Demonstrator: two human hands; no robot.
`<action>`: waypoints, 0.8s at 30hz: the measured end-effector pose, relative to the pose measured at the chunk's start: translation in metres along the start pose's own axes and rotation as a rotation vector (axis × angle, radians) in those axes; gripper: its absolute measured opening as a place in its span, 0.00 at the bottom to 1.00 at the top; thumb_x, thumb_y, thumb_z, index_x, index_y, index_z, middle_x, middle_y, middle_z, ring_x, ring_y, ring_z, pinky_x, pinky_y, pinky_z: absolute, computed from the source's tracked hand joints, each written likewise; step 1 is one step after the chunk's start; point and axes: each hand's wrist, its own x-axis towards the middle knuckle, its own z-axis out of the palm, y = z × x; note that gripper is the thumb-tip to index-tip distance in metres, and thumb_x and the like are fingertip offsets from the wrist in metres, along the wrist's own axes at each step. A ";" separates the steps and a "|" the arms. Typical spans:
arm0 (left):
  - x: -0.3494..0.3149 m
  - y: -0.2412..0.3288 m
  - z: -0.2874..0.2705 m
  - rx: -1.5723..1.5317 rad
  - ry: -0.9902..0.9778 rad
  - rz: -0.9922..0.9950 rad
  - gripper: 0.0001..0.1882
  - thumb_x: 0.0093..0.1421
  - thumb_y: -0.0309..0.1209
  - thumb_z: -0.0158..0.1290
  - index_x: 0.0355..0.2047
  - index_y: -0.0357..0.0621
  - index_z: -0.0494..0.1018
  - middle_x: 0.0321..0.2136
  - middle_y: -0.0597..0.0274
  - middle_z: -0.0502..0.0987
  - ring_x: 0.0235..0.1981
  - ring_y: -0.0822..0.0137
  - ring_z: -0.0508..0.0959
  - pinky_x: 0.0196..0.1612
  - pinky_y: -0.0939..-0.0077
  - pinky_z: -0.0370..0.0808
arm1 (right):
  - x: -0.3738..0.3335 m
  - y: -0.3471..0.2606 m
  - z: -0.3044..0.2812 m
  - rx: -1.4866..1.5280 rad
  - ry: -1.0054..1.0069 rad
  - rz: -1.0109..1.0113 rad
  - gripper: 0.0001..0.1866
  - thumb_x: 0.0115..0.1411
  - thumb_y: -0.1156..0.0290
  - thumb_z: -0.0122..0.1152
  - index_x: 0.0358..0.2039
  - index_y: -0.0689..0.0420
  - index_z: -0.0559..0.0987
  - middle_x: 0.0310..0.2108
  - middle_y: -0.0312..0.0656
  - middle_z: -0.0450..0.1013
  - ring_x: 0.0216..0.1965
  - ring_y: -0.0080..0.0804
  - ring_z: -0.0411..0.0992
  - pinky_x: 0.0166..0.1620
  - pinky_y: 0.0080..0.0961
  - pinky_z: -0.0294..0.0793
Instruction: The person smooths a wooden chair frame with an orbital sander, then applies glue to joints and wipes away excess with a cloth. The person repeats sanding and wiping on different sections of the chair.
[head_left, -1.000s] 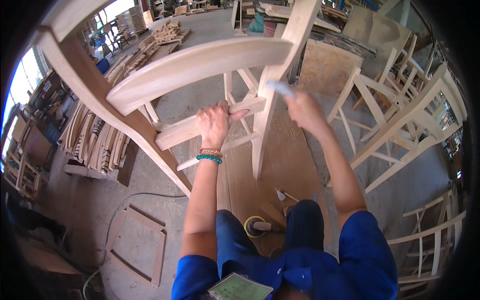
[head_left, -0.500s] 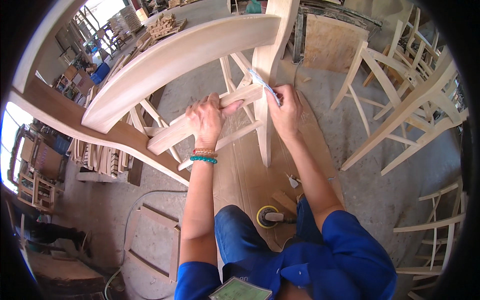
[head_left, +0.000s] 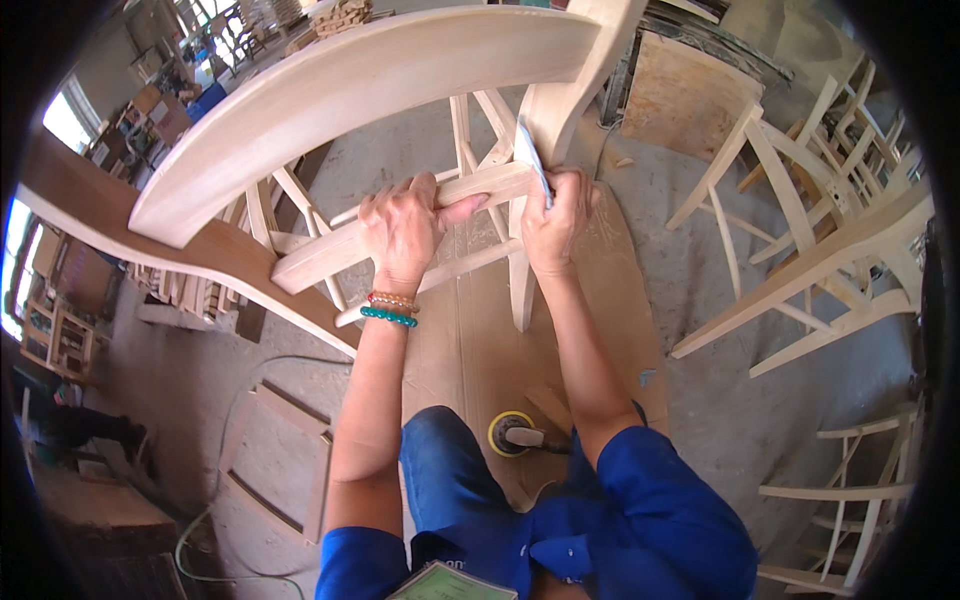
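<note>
A pale unfinished wooden chair frame stands before me, with a broad curved back rail [head_left: 370,85] between two posts. My left hand [head_left: 402,228] is closed around the narrower flat crossrail [head_left: 318,258] below it, thumb lying along the wood. At that rail's right end, my right hand [head_left: 555,225] pinches a thin folded strip of light blue sandpaper [head_left: 531,158]. The strip lies against the joint of the crossrail and the right post [head_left: 552,112], its upper end sticking up past my fingers. Rounded stretchers show lower down.
Below lies a brown cardboard sheet [head_left: 460,355] with a yellow-rimmed sander [head_left: 512,434] near my knees. More bare chair frames [head_left: 805,235] stand at right. A wooden frame [head_left: 318,487] and a hose [head_left: 215,490] lie on the floor at left. A board [head_left: 690,90] leans behind.
The whole view has shifted a little. The sandpaper strip now stands steeper against the joint, and my right wrist has turned slightly. My left hand keeps its grip on the crossrail.
</note>
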 end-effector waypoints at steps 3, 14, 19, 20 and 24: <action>0.001 0.006 -0.001 -0.027 0.019 -0.009 0.33 0.43 0.67 0.56 0.11 0.49 0.64 0.10 0.65 0.70 0.12 0.64 0.71 0.21 0.72 0.67 | -0.020 0.011 -0.010 0.000 -0.021 0.034 0.09 0.54 0.73 0.63 0.27 0.57 0.69 0.26 0.44 0.68 0.33 0.45 0.68 0.39 0.39 0.60; -0.003 0.001 0.006 0.001 0.053 0.014 0.31 0.44 0.68 0.54 0.13 0.51 0.70 0.12 0.67 0.73 0.16 0.67 0.75 0.22 0.75 0.67 | -0.024 0.011 -0.012 0.012 -0.060 0.104 0.11 0.59 0.68 0.62 0.29 0.61 0.71 0.28 0.48 0.70 0.33 0.50 0.66 0.41 0.42 0.62; -0.003 0.000 0.002 0.028 0.024 0.015 0.31 0.44 0.68 0.54 0.13 0.52 0.70 0.12 0.67 0.73 0.16 0.68 0.75 0.22 0.75 0.66 | -0.007 0.002 -0.007 0.016 -0.046 0.103 0.12 0.59 0.67 0.61 0.28 0.61 0.71 0.27 0.48 0.69 0.33 0.51 0.65 0.39 0.44 0.62; -0.002 0.003 0.003 0.017 0.026 0.020 0.31 0.44 0.68 0.54 0.13 0.52 0.70 0.12 0.67 0.73 0.16 0.67 0.75 0.22 0.75 0.66 | -0.013 0.009 -0.011 0.013 -0.043 0.106 0.12 0.59 0.67 0.61 0.28 0.61 0.71 0.26 0.49 0.69 0.33 0.51 0.65 0.39 0.44 0.63; -0.003 0.002 0.004 -0.017 0.047 0.006 0.32 0.44 0.68 0.55 0.12 0.51 0.66 0.10 0.66 0.70 0.14 0.66 0.73 0.23 0.74 0.67 | -0.054 0.012 -0.038 0.033 -0.166 0.179 0.09 0.57 0.70 0.63 0.31 0.60 0.73 0.27 0.46 0.71 0.32 0.46 0.67 0.39 0.41 0.64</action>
